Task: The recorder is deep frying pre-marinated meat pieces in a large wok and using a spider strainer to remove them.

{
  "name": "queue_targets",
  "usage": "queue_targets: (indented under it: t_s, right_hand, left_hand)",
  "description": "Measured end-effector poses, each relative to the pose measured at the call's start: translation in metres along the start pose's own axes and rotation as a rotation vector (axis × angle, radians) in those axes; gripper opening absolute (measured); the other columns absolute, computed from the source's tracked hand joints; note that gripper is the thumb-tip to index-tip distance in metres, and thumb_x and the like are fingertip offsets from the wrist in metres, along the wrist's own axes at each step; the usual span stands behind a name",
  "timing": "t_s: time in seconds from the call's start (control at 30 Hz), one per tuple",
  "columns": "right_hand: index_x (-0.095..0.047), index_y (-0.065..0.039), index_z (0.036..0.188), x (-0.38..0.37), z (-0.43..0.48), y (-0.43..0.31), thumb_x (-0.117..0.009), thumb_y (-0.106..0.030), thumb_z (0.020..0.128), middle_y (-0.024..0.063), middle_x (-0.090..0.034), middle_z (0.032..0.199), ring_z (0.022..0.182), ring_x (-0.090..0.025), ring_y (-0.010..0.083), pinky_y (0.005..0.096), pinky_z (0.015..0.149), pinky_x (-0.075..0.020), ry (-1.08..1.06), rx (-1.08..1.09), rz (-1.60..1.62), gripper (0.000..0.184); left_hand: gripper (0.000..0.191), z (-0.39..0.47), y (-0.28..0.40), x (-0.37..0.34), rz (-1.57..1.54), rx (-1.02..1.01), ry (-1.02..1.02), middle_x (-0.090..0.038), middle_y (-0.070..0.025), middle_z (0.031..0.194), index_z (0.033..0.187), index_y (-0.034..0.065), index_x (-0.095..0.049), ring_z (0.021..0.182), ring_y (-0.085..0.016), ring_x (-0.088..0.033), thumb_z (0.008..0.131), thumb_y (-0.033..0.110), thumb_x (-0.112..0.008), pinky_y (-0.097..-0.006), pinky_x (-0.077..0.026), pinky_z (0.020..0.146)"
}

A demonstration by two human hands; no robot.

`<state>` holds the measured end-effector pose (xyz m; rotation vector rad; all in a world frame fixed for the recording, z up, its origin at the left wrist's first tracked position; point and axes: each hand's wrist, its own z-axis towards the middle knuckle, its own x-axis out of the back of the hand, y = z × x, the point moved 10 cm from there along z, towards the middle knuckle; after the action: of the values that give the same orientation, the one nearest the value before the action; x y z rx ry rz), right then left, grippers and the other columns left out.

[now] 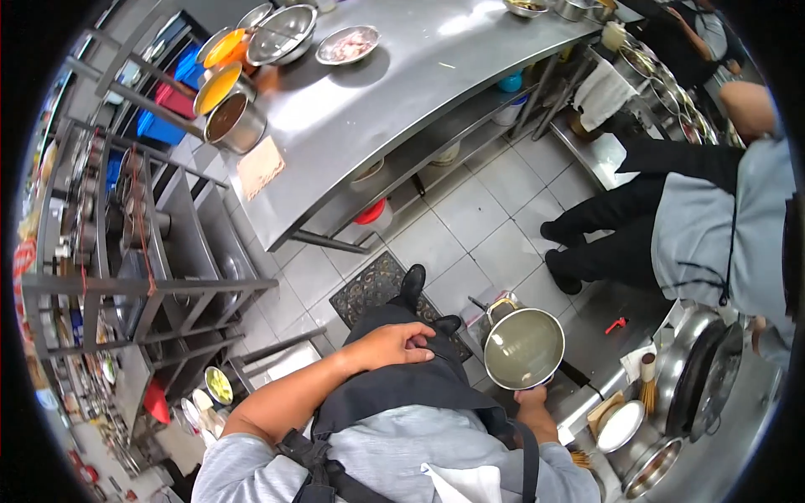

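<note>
My right hand (532, 396) is closed on the near handle of a two-handled metal pot (524, 349) that holds a cloudy pale liquid. The pot's other handle, at its far side, is free. My left hand (402, 346) hangs in front of the dark apron with fingers loosely curled and apart, holding nothing. A white cloth (462, 483) lies against my chest at the bottom of the view.
A steel table (352, 126) ahead bears bowls and pots of sauce. Steel shelving (157, 286) stands at left. A co-worker (704, 232) stands at right, near woks (692, 377). A patterned mat (371, 286) lies on the tiles.
</note>
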<state>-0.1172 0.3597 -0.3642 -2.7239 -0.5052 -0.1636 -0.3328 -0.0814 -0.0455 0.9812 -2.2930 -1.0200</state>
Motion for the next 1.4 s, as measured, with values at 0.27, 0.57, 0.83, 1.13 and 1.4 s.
queue_targets:
  t_s: [0.27, 0.57, 0.83, 1.13, 1.4]
  right_hand:
    - [-0.060, -0.022, 0.105, 0.013, 0.036, 0.014, -0.043, -0.038, 0.088, -0.0050, -0.064, 0.100, 0.084, -0.059, 0.0202, 0.0414, 0.059, -0.0437, 0.102, -0.030, -0.188, 0.029]
    - [-0.052, -0.002, 0.111, 0.011, 0.018, -0.055, -0.052, -0.018, 0.090, 0.0206, -0.065, 0.094, 0.082, -0.067, 0.0323, 0.0401, 0.064, -0.0556, 0.350, 0.922, -1.660, 0.026]
    - [-0.047, -0.002, 0.094, 0.020, -0.107, -0.034, -0.058, -0.024, 0.086, 0.0138, -0.058, 0.065, 0.047, -0.056, 0.0212, 0.0310, 0.039, -0.0468, 0.380, 0.545, -0.363, 0.026]
    - [-0.045, -0.003, 0.066, 0.055, -0.259, -0.054, -0.062, -0.030, 0.088, 0.0089, -0.050, 0.053, 0.040, -0.049, 0.0155, 0.0276, 0.036, -0.0380, 0.651, 1.050, -0.569, 0.039]
    - [-0.060, 0.001, 0.087, -0.138, -0.370, 0.030, -0.060, -0.023, 0.091, 0.0093, -0.064, 0.077, 0.061, -0.063, 0.0161, 0.0275, 0.050, -0.0529, -0.105, 0.857, -0.150, 0.024]
  left_hand:
    - [0.051, 0.000, -0.007, -0.005, 0.042, 0.047, 0.050, -0.063, -0.0090, 0.108, 0.125, 0.0067, -0.054, 0.090, -0.016, -0.061, 0.084, 0.035, -0.068, -0.0289, -0.049, 0.082]
    - [0.051, 0.018, 0.028, -0.004, 0.141, -0.026, -0.073, -0.063, -0.0116, 0.107, 0.124, 0.0050, -0.054, 0.094, -0.021, -0.061, 0.085, 0.037, -0.065, -0.0317, -0.048, 0.084]
    - [0.051, 0.054, 0.054, 0.000, 0.222, -0.208, -0.250, -0.064, -0.0133, 0.104, 0.125, 0.0050, -0.053, 0.097, -0.024, -0.061, 0.087, 0.037, -0.064, -0.0344, -0.047, 0.086]
    - [0.029, 0.170, 0.059, 0.399, -1.107, -0.363, 0.686, -0.059, -0.0129, 0.079, 0.102, 0.0000, -0.053, 0.068, -0.022, -0.060, 0.092, 0.027, -0.054, -0.0384, -0.054, 0.063]
    - [0.030, 0.164, 0.002, 0.563, -1.121, -0.281, 0.994, -0.053, -0.0129, 0.096, 0.113, 0.0005, -0.049, 0.082, -0.024, -0.058, 0.090, 0.019, -0.055, -0.0397, -0.055, 0.070]
